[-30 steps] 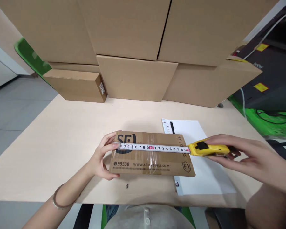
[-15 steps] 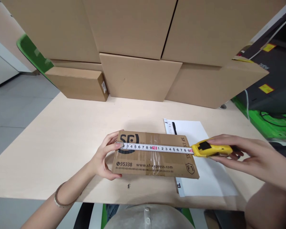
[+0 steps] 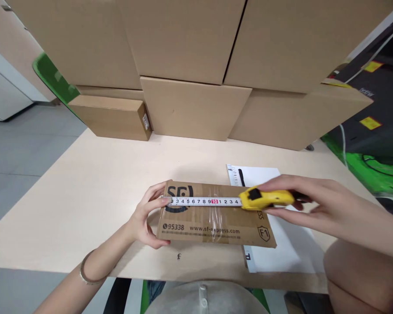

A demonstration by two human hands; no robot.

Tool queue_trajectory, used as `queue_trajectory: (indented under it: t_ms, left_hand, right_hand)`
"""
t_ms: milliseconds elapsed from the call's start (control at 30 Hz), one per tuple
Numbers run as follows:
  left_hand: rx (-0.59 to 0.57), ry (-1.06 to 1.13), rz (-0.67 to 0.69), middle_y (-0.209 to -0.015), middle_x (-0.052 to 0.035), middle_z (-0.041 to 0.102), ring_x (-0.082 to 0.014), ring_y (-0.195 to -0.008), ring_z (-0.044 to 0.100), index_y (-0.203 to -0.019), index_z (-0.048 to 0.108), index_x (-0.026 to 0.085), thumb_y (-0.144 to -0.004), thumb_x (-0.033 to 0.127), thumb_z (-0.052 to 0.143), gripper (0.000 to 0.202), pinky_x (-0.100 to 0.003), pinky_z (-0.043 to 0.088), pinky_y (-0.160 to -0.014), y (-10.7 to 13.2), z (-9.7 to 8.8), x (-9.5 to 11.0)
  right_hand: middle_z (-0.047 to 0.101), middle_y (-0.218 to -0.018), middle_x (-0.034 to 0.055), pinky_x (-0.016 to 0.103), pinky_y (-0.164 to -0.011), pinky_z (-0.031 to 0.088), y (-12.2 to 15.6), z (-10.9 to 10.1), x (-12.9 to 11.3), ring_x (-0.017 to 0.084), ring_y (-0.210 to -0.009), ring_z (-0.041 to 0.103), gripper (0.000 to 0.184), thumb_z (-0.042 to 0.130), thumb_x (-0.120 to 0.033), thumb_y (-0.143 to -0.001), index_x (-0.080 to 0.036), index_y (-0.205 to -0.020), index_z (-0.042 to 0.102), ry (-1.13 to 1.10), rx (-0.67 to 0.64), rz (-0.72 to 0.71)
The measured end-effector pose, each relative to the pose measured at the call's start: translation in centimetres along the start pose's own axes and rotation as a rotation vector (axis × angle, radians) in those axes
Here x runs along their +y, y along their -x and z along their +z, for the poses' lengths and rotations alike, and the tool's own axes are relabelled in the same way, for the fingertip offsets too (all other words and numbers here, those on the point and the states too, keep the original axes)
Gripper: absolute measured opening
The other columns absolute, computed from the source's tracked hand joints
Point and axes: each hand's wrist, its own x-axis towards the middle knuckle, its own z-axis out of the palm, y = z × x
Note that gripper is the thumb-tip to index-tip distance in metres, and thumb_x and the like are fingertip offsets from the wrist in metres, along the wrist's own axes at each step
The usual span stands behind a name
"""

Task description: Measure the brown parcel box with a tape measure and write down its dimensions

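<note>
A flat brown cardboard box point(image 3: 199, 218) with SF lettering and clear tape across its middle is held up over the table. My left hand point(image 3: 147, 218) grips its left end, the index finger or thumb pressing the end of the tape blade onto the box edge. The white, numbered blade lies along the box's printed face. In my right hand point(image 3: 301, 196) is the yellow tape measure point(image 3: 265, 199), its case over the right part of the box, with about 14 showing at the mouth. Its fingertips are partly hidden behind the case.
Under the box's right side lies a white paper pad point(image 3: 288, 244) with a black pen point(image 3: 241, 178) on it. A small carton point(image 3: 111, 117) stands at the back left of the table point(image 3: 68, 209). Large cardboard panels point(image 3: 196, 109) line the back; a dark printer point(image 3: 380, 100) is at the right.
My right hand has moved left with the tape measure, and less blade shows, from near 20 to about 14. My left hand keeps its hold on the box and blade end.
</note>
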Motion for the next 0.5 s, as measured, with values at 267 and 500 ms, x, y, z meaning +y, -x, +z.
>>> queue_trajectory:
  t_ms: [267, 500]
  left_hand:
    - [0.026, 0.019, 0.014, -0.162, -0.0125, 0.037, -0.0418, -0.147, 0.041, -0.16, 0.036, 0.034, -0.073, 0.063, 0.08, 0.102, -0.061, 0.042, -0.117, 1.2, 0.5, -1.2]
    - [0.122, 0.198, -0.132, -0.161, -0.0139, 0.041, -0.0413, -0.143, 0.048, -0.166, 0.014, 0.035, -0.064, 0.06, 0.089, 0.129, -0.059, 0.037, -0.121, 2.1, 1.4, -1.3]
  right_hand:
    - [0.073, -0.126, 0.0013, 0.034, -0.088, 0.055, -7.9, 4.7, -4.9, 0.021, -0.107, 0.071, 0.037, 0.058, -0.034, -0.103, -0.034, -0.139, 0.058, -0.084, -0.284, -0.32]
    - [0.07, -0.128, 0.0064, 0.037, -0.088, 0.055, -10.8, 6.3, -7.3, 0.022, -0.105, 0.071, 0.036, 0.049, -0.025, -0.107, -0.03, -0.141, 0.058, -0.005, -0.305, -0.497]
